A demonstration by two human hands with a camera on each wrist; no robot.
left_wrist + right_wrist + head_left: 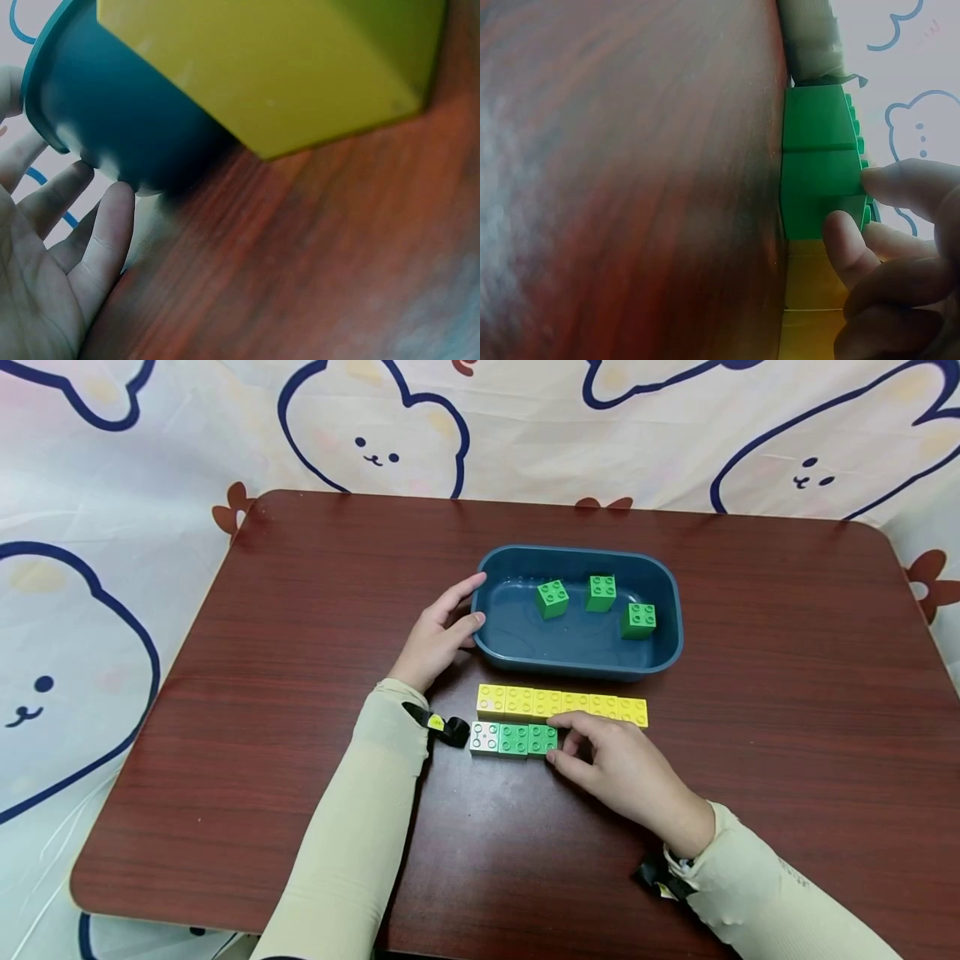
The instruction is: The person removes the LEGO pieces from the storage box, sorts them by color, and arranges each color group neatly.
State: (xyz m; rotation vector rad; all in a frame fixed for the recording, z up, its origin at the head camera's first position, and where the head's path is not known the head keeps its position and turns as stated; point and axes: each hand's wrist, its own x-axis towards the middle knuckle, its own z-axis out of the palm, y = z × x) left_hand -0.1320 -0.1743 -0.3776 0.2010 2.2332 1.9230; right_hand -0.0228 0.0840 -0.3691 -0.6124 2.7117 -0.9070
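My left hand (pixel 435 639) touches the left end of a blue plastic bin (pixel 577 664) with its fingertips, fingers fairly straight. In the left wrist view, those fingertips (pixel 116 217) meet the bin's outer wall. Three green toy bricks (pixel 639 622) stand apart inside the bin. In front of it lies a row of yellow bricks (pixel 547 702), and close along its near side is a shorter row of green bricks (pixel 513 739), the leftmost pale with glare. My right hand (pixel 626 768) pinches the right-end green brick (pixel 821 191) between thumb and index finger; the other fingers are curled.
A dark reddish wooden table (pixel 300 610) carries everything. Behind it hangs a pale cloth (pixel 525 443) printed with cartoon animals. The black wrist strap (pixel 450 730) on the left arm sits right beside the left ends of the brick rows.
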